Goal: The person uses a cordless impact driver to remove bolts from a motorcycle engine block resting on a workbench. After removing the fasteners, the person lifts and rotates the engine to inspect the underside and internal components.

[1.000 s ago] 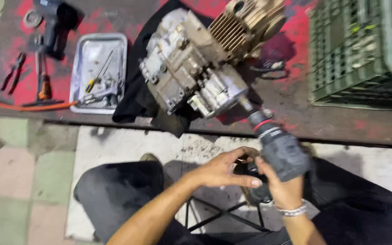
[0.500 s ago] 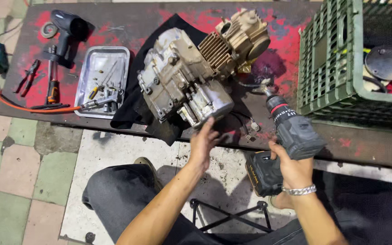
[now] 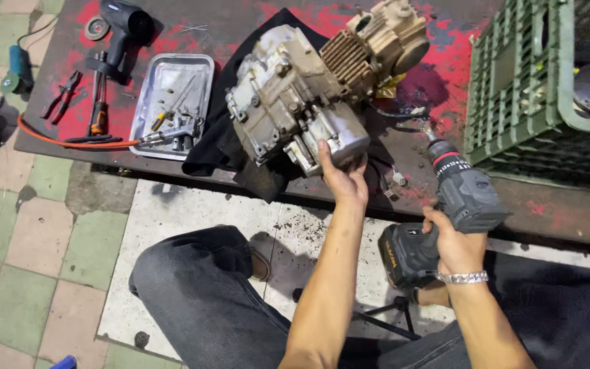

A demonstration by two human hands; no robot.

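A dirty grey motorcycle engine lies on a black cloth on the red-stained workbench. My left hand grips the engine's near lower corner, fingers wrapped on its casing. My right hand holds a black cordless drill by the handle, its bit pointing up and left toward the bench to the right of the engine. The drill's tip is apart from the engine.
A metal tray with small tools sits left of the engine. Pliers, a screwdriver, an orange hose and a black heat gun lie further left. A green plastic crate stands at the right. My knees are below the bench.
My left hand left the drill, reached up and took hold of the engine's lower corner. The drill has swung to the right, staying in my right hand.
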